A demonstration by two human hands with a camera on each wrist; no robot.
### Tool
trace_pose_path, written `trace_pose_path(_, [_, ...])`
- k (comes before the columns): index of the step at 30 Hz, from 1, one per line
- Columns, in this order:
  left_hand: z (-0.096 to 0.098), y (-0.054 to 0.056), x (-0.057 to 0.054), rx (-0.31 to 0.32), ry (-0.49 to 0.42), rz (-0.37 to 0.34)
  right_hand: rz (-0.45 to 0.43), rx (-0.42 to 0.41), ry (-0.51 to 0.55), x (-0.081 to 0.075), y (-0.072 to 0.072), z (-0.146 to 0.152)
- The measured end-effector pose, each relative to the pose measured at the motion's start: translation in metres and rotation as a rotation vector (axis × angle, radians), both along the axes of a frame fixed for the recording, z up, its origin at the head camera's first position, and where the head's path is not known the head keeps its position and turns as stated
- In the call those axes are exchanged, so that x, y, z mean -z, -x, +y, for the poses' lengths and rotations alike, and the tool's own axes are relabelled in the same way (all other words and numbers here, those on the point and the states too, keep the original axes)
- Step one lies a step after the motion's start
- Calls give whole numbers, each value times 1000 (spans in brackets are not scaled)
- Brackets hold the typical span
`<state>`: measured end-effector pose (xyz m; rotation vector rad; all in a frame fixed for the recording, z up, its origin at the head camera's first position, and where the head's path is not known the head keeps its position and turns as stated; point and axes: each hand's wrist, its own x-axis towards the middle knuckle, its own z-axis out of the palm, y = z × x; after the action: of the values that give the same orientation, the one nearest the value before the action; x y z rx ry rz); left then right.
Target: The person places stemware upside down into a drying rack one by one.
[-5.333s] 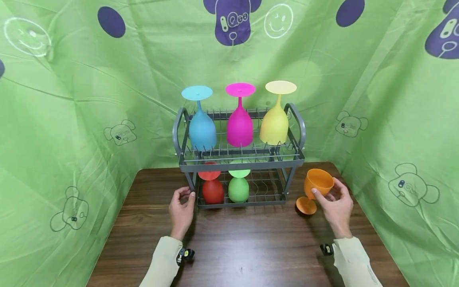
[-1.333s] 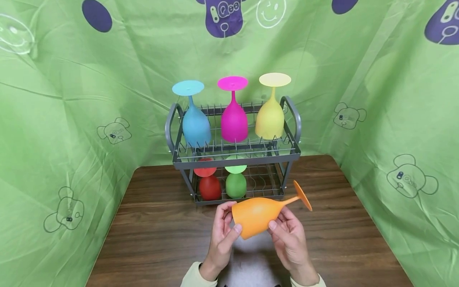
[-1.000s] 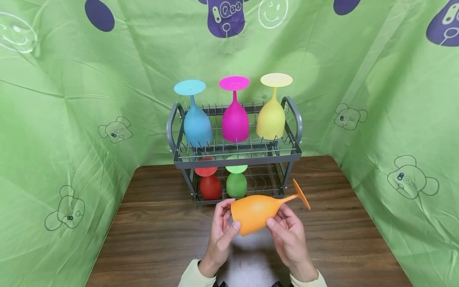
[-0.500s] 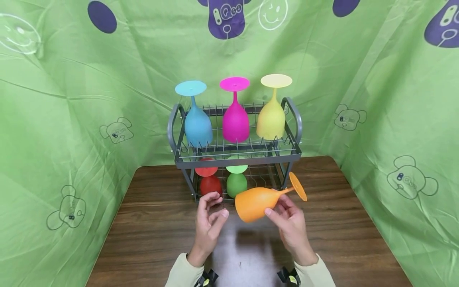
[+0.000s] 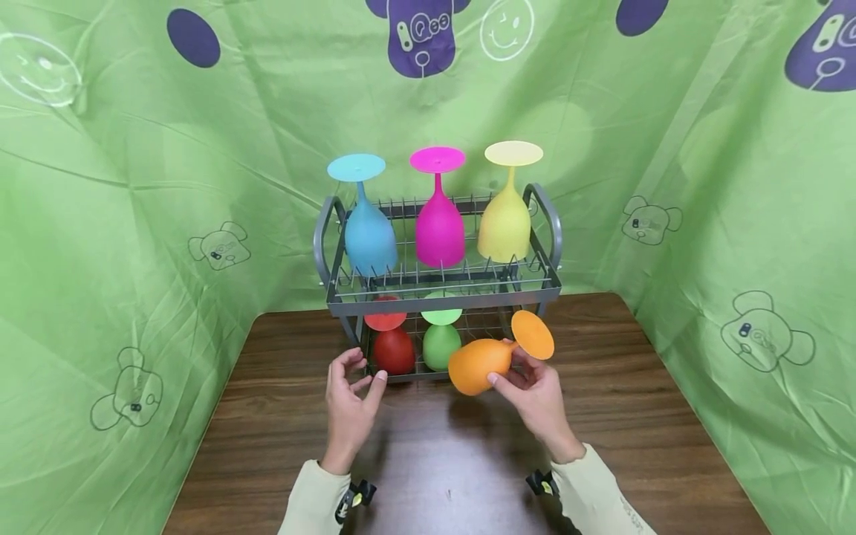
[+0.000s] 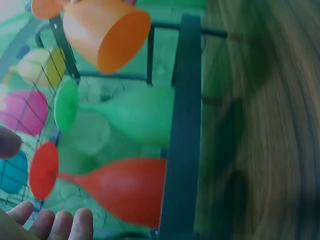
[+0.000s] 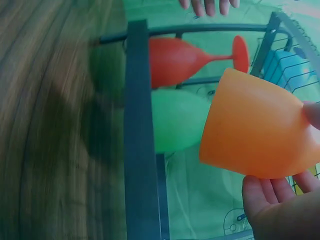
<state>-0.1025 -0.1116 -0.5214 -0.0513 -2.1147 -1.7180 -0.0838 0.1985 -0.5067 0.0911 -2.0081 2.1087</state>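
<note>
My right hand [image 5: 538, 397] holds an orange goblet [image 5: 478, 365] by its bowl near the stem. The goblet is tilted, mouth to the lower left and foot to the upper right, in front of the rack's lower tier. My left hand [image 5: 351, 405] holds nothing, its fingers loosely bent beside the lower left corner of the grey two-tier dish rack [image 5: 444, 303]. On the lower tier a red goblet [image 5: 394, 349] and a green goblet [image 5: 441, 346] stand upside down. The right wrist view shows the orange bowl [image 7: 255, 130] overlapping the green goblet.
Upside down on the top tier are a blue goblet [image 5: 371, 238], a magenta goblet [image 5: 439, 230] and a yellow goblet [image 5: 504, 227]. The rack stands on a brown wooden table [image 5: 448, 461]. Green printed cloth [image 5: 281, 134] encloses the table at the back and sides.
The orange goblet went from standing at the right to being turned sideways between both hands. My left hand then let go and moved left; my right hand carried the goblet toward the lower tier.
</note>
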Motion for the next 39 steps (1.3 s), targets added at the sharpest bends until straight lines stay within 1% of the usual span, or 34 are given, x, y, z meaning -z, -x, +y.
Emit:
trace_pose_path(2, [-6,6,4,-31,29,-24,5,10,-33,2,6,2])
trace_pose_path(4, [-11,12,9,-51,39,-36,3,30,-77,5,11,4])
trace_pose_path(10, [-23,30,24,-101,38,-60,-1,73,-197,16,26,7])
trace_pose_path(15, [-30,42,31,-111,36,-77,44,101,-313,24,40,6])
trace_pose_path(18, [-30,47,34,-116,21,-95,54,114,-378,27,47,4])
trace_pose_path(19, [-28,48,31,-116,16,-96,58,119,-394,27,49,3])
trace_pose_path(21, [-29,52,33,-114,10,-85,53,129,-417,28,53,2])
trace_pose_path(25, [-31,60,35,-115,46,-76,40,172,-471,26,62,1])
trace_pose_path(26, [-33,64,40,-119,58,-76,32,182,-489,27,64,0])
trace_pose_path(29, [-32,65,40,-145,93,-74,18,216,-546,28,70,-2])
trace_pose_path(32, [-30,65,41,-169,112,-51,9,239,-590,32,73,-3])
trace_pose_path(35, [-29,65,41,-177,121,-38,9,253,-603,37,76,-2])
trace_pose_path(39, [-29,67,41,-179,121,-42,6,265,-601,42,77,-1])
